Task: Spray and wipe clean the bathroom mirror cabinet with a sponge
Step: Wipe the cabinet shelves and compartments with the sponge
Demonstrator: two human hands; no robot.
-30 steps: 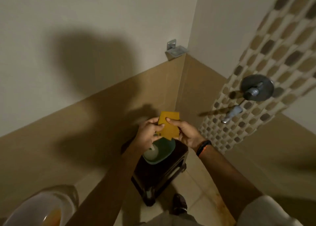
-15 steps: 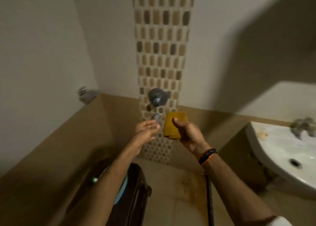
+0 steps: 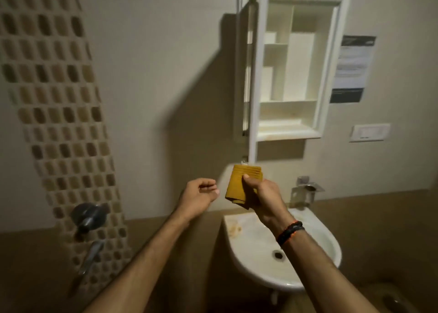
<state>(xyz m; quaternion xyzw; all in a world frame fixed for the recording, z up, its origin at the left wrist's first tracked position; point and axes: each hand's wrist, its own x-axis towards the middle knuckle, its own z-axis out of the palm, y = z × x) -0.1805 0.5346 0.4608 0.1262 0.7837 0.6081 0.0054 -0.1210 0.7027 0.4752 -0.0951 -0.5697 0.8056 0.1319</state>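
Sponge [image 3: 239, 184], yellow, gripped in right hand [image 3: 265, 196] w/ thumb on front; left hand [image 3: 199, 197] loosely curled, holding nothing, below open mirror cabinet [image 3: 289, 64].

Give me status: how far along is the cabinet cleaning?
Done: the cabinet door is swung open, shelves showing nothing on them. In hand: the right hand grips a folded yellow sponge above the sink; the left hand holds nothing, fingers loosely curled. Left: the sponge isn't touching the cabinet, so wiping hasn't begun; no spray bottle in view, so I can't tell whether it has been sprayed.
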